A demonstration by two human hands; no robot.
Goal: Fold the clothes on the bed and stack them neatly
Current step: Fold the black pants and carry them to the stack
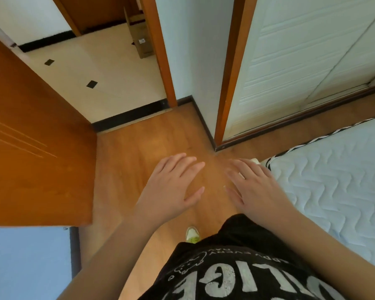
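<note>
My left hand [173, 182] and my right hand [253, 187] are held out flat, palms down, over the wooden floor [143, 152], fingers spread and holding nothing. The bed [333, 178], a bare white quilted mattress with a black-and-white edge, lies to the right of my right hand. No loose clothes show on the visible part of the bed. I wear a black printed shirt [236, 273] and a yellow-green shoe [192, 234].
An open brown door [35, 148] stands on the left, leading to a tiled hallway with a cardboard box [141, 40]. A white wardrobe door [301, 61] rises behind the bed. A blue wall [24, 263] is at lower left.
</note>
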